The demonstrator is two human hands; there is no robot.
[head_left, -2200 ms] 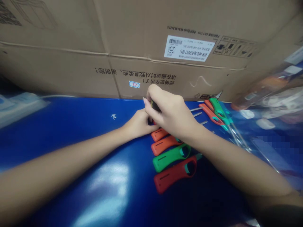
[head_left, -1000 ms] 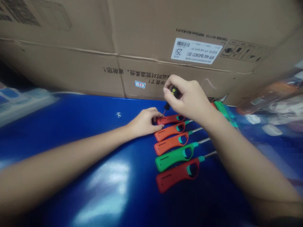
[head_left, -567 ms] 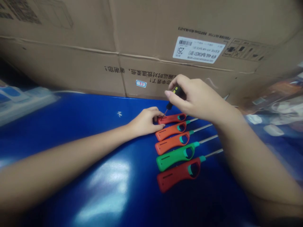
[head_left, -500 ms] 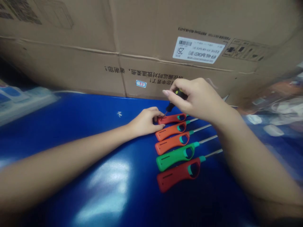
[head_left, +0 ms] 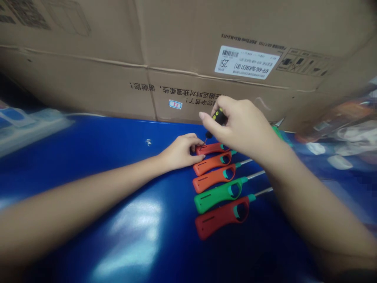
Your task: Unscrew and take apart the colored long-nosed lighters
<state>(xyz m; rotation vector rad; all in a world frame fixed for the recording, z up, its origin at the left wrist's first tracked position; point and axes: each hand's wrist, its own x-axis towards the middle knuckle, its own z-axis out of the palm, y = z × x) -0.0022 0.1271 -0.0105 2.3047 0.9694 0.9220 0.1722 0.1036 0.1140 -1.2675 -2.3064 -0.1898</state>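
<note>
My left hand [head_left: 183, 151] grips the butt end of the farthest red gas lighter [head_left: 213, 148] between thumb and fingers, keeping it against the table. In my right hand [head_left: 244, 122] is a black-and-yellow screwdriver [head_left: 218, 117], tilted, its thin shaft running down to the lighter's butt end near my left fingertips. Closer to me lie an orange lighter [head_left: 207, 166], a second orange lighter [head_left: 209, 181], a green lighter [head_left: 210, 197] and a dark red lighter [head_left: 213, 222], side by side with metal barrels to the right. My right arm covers some barrel tips.
A big cardboard box [head_left: 182, 51] with printing and a white label stands upright behind the blue table [head_left: 132, 204]. Off to the left is a pale plastic object [head_left: 35, 127]. Clear plastic bags [head_left: 347, 129] lie at the right, and something green [head_left: 282, 135] shows beyond my right wrist.
My right hand has turned slightly and shifted left, and the screwdriver handle has swung with it. A green thing now shows past my wrist. My left hand and the lighters have stayed put.
</note>
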